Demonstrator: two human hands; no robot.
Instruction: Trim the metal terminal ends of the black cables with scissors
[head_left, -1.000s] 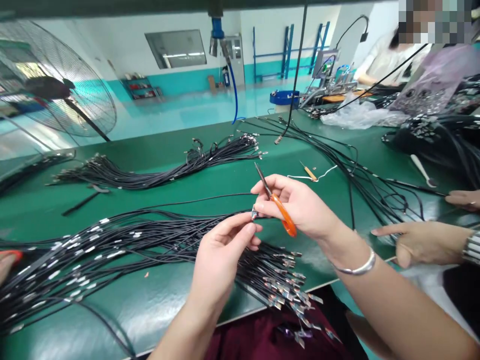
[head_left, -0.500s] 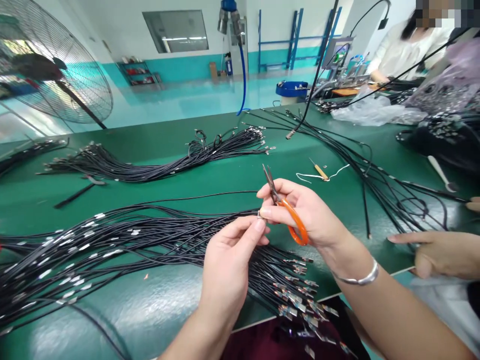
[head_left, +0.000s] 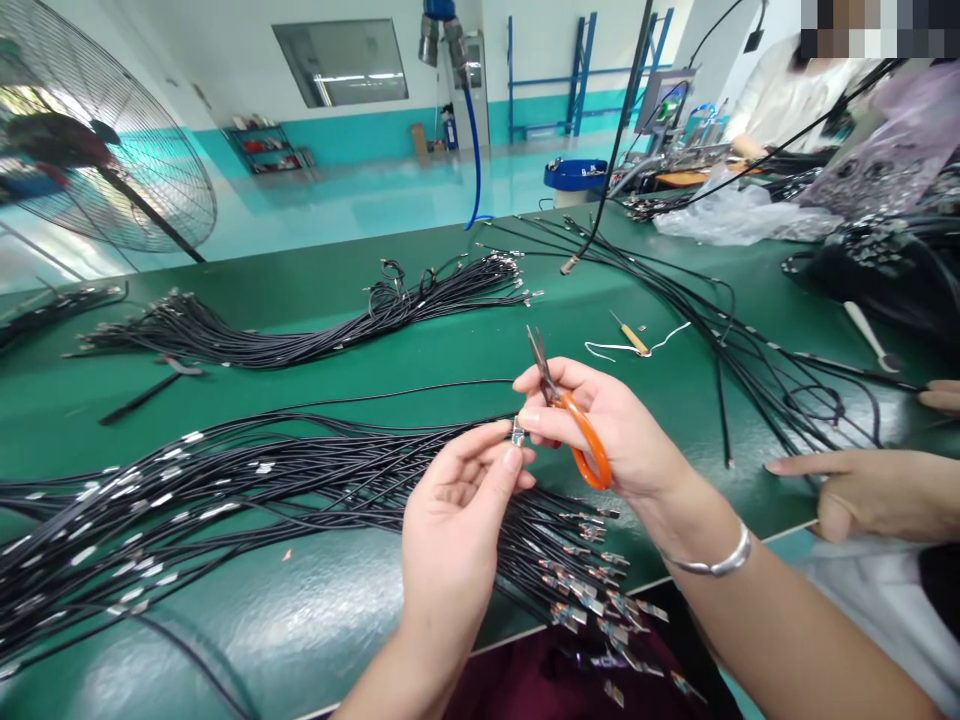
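Note:
My left hand (head_left: 457, 510) pinches the small metal terminal (head_left: 517, 432) at the end of one black cable, lifted above the big bundle of black cables (head_left: 225, 500) lying across the green table (head_left: 315, 310). My right hand (head_left: 600, 425) also pinches that terminal with thumb and forefinger while it grips orange-handled scissors (head_left: 574, 425), blades pointing up and away. The bundle's metal-tipped ends (head_left: 592, 590) fan out over the near table edge.
A second cable bundle (head_left: 300, 325) lies farther back, loose cables (head_left: 750, 350) to the right. Another person's hand (head_left: 862, 490) rests on the table at right, finger extended. A small wooden-handled tool (head_left: 632, 338) lies by a white wire. A fan (head_left: 97, 150) stands at left.
Both hands stay pinched on the terminal with only small shifts. The view rose after the first frame, and the other person's hand slid slightly rightward along the table.

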